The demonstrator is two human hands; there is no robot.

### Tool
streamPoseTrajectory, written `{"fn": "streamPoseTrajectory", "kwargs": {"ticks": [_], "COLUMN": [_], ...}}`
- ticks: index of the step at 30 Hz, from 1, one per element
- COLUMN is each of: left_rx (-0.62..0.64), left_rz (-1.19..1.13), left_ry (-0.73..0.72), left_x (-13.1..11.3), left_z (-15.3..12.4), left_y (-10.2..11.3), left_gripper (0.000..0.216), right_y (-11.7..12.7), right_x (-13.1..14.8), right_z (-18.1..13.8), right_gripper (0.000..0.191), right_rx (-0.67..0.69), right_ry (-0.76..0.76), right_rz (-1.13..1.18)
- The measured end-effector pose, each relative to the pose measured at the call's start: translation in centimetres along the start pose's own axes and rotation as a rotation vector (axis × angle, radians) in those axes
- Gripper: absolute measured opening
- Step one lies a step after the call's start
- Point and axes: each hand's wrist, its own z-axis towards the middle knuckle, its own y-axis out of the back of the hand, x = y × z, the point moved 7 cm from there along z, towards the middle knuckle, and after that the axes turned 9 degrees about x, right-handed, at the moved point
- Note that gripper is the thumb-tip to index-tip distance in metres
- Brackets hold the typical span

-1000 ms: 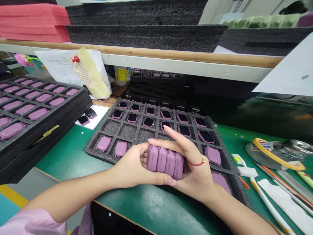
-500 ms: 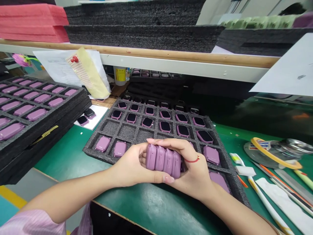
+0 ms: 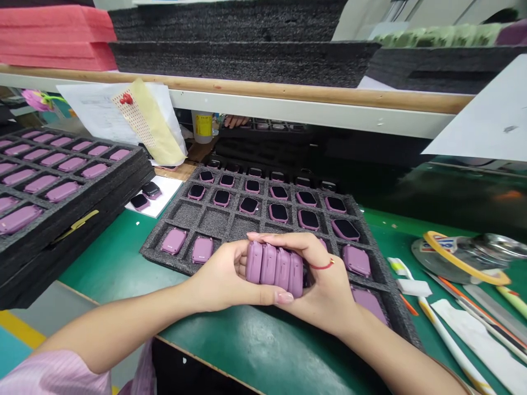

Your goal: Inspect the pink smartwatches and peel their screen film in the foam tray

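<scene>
Mauve watch cases [image 3: 275, 266] were all one shade; charcoal foam tray [image 3: 214, 222] showed at twelve o'clock, green mat [image 3: 255, 340] at six, my pink-striped sleeve [image 3: 41, 376] at eight.

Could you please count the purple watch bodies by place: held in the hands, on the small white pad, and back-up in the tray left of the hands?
4 held watch bodies, between left hand and right hand
2 loose watch bodies on the white pad
2 back-up watch bodies in the foam tray
Total: 8
</scene>
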Motion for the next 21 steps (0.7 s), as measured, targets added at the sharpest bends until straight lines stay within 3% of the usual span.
{"fn": "streamPoseTrajectory", "kwargs": {"ticks": [6, 14, 21], "left_rx": [-0.028, -0.005, -0.036], "left_rz": [0.026, 0.062, 0.049], "left_ry": [-0.001, -0.031, -0.025], "left_x": [-0.01, -0.18, -0.34], "left_z": [-0.05, -0.27, -0.18], "left_y": [0.2, 0.07, 0.04], "left_gripper": [0.039, 0.039, 0.051], "right_y": [-0.06, -0.02, 0.13], "right_x": [0.18, 0.52, 0.13], "right_z": [0.13, -0.05, -0.12], "right_gripper": [0.053, 0.086, 0.095], "right_rx": [0.017, 0.031, 0.02], "right_ry": [0.01, 0.044, -0.001], "right_rz": [-0.045, -0.073, -0.055]}}
